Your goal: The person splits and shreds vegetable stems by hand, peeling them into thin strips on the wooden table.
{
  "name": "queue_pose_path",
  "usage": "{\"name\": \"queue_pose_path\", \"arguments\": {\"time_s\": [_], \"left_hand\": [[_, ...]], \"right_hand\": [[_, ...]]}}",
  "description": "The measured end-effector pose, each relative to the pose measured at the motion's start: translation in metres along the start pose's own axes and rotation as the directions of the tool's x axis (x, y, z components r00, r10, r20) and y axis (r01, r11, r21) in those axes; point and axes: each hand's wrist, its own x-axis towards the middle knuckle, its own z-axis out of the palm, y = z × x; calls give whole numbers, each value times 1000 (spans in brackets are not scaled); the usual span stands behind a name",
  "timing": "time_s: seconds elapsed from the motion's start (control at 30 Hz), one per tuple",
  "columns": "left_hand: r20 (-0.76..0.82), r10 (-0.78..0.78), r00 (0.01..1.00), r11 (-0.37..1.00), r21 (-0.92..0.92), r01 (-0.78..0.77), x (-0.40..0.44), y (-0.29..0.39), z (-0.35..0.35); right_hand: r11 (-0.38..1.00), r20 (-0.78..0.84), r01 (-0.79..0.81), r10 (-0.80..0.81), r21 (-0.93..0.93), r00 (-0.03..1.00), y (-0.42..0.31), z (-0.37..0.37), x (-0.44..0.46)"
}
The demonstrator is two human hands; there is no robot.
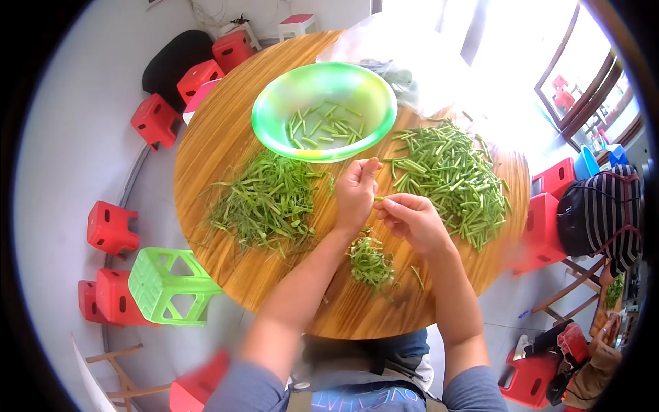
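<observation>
At the middle of the round wooden counter (199,137), our left hand (355,196) is closed, its thumb on top, and our right hand (410,218) pinches a short green stem (378,199) between thumb and forefinger. One end of the stem points to our left palm; we cannot tell whether our left grip has hold of it too. Toward 11 o'clock we have the green and yellow bowl (324,152), with cut stem pieces (329,129) lying loosely in its bottom. A large heap of cut stems (456,180) spreads at 3 o'clock, just beside our right hand, and a pile of long leafy greens (269,199) lies at 9 o'clock. At 6 o'clock, between our forearms, sits a smaller clump of curled green bits (371,262), with a loose thin stem (417,277) near it toward 5 o'clock. A clear plastic bag (405,51) rests at 1 o'clock, behind the bowl. Beyond the counter's edge, a light green stool (154,281) stands at 8 o'clock.
</observation>
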Motion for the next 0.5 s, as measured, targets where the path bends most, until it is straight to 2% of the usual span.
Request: {"name": "queue_pose_path", "arguments": {"time_s": [0.03,0.23,0.33,0.5], "left_hand": [[-2,6,1000,1000,1,-6,0,-1,0],[56,19,998,994,103,-24,0,0,-1],[184,-15,983,1000,-14,18,2,-2,-3],[208,-9,978,1000,27,3,3,-5,-3]], "right_hand": [[1000,-33,1,-1,-8,999,-2,3,-1],[992,15,-74,73,103,997,-1,-3,1],[989,65,-74,66,128,996,-1,-7,0],[999,41,-41,40,27,998,1,-7,1]]}}
